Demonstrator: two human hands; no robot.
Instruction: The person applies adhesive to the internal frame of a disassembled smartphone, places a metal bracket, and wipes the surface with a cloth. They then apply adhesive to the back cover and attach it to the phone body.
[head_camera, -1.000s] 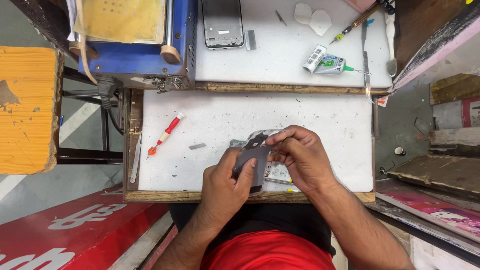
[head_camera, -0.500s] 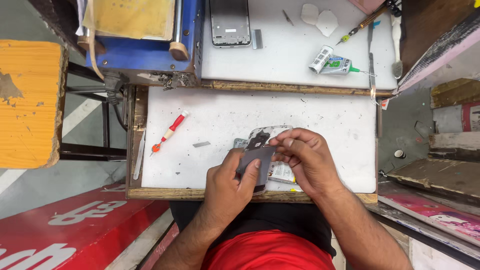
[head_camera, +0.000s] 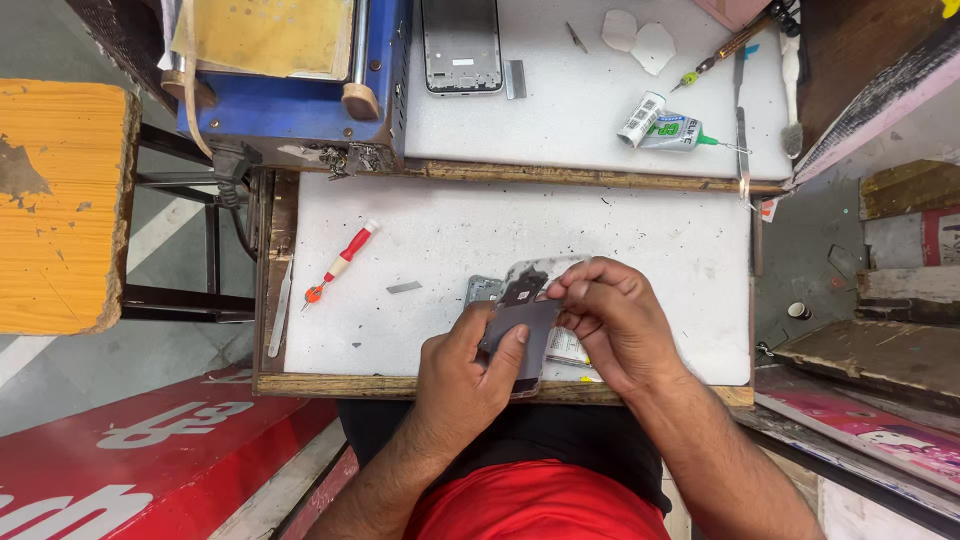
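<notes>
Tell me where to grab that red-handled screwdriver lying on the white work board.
Probably best to grip the red-handled screwdriver across its red handle, coming straight down from above. It lies flat and slanted on the white board, with bare board on both sides. Both hands are on the phone part, apart from it.

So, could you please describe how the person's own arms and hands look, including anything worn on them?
Both forearms are bare, with no sleeve showing as far as the frame's edge. The left hand and the right hand are bare too: no gloves, no rings, watch or bracelet visible. The fingers have short nails. Dark hair shows along both forearms. No cables or markings appear on either arm.
</notes>
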